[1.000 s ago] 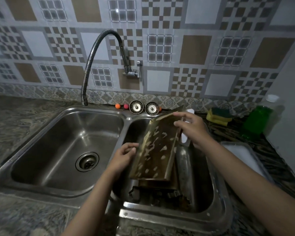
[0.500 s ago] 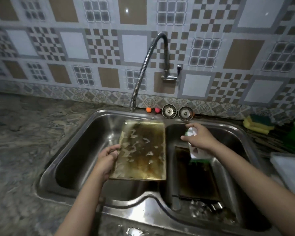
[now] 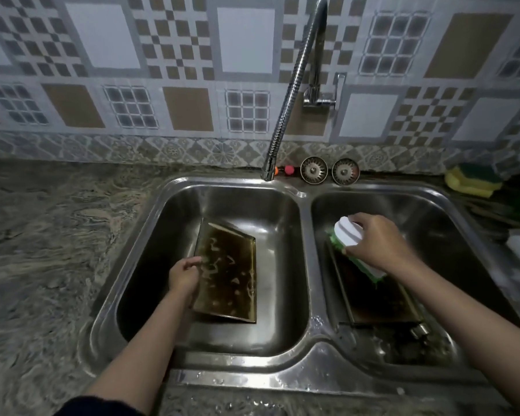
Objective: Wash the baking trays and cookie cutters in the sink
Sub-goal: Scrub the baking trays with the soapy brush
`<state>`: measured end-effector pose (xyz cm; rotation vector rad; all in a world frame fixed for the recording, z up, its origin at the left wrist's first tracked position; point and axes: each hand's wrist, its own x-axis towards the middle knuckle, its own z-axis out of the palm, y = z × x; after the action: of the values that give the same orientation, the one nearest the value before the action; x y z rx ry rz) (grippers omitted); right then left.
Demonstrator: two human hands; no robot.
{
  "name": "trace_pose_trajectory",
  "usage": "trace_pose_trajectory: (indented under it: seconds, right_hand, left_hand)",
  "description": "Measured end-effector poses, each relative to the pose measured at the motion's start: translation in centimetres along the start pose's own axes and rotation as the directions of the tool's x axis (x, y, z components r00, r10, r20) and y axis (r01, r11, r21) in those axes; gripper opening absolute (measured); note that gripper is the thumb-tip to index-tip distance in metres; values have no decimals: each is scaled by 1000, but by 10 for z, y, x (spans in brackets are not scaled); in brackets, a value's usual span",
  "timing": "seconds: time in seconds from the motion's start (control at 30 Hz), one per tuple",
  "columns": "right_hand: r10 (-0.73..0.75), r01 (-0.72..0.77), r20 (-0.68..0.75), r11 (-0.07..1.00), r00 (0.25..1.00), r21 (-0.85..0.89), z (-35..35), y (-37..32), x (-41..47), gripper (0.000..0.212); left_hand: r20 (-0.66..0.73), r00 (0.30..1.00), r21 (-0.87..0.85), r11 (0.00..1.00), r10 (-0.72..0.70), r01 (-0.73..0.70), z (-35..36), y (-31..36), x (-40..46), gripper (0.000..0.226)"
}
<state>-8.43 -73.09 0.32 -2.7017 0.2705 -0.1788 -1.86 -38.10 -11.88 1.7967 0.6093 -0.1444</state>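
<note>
Greasy tray [image 3: 227,280] (tilted) in L basin [image 3: 270,205]

1 baking tray [image 3: 227,283] lies in the left basin [image 3: 252,202], another tray [image 3: 382,301] in the right basin [image 3: 427,211].

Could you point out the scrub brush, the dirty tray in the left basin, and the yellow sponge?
brush [image 3: 348,233], head view, on its white handle top.
tray [image 3: 228,277], head view, on the middle of its stained bottom.
sponge [image 3: 470,184], head view, on its yellow side.
</note>
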Motion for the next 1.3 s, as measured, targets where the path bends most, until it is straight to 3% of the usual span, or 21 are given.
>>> trace_pose_trajectory:
  seconds: [0.17,0.27,0.37,0.5,0.6,0.7,0.8,0.93,1.2,1.3]
  right_hand:
    - [49,-46,-39,995,998,85,-8,24,-18,68]
    - [110,-99,-86,988,990,121,-17,36,-27,70]
    - [137,-116,-142,983,980,144,-26,50,-34,67]
    - [196,-164,-152,966,969,198,-34,77,-37,68]
    - [216,-181,-132,954,967,240,-38,99,-39,69]
    - [230,-190,-114,940,967,284,-43,125,-42,68]
    - [245,-211,-72,926,967,313,-49,153,-45,67]
    - [233,-210,-30,921,972,329,-53,191,-53,68]
    - [193,-193,39,900,980,392,-68,240,-57,68]
    - [168,-157,11,893,986,421,-87,250,-55,67]
  left_hand:
    - [43,999,83,996,-30,27,12,-7,21,24]
    - [67,998,170,985,16,-27,32,6,17,24]
    - [142,976,114,977,166,-183,71,37,-16,23]
    - [267,862,-36,898,432,-439,143,81,-84,20]
    - [443,828,-85,936,343,-342,201,94,-126,21]
    - [583,810,95,985,63,-145,254,83,-142,27]
    - [568,812,293,955,-135,-46,290,59,-143,36]
    - [507,841,322,947,-189,19,314,33,-146,20]
    - [198,980,291,956,-25,-35,330,25,-146,14]
    - [262,960,316,931,98,-181,330,36,-159,25]
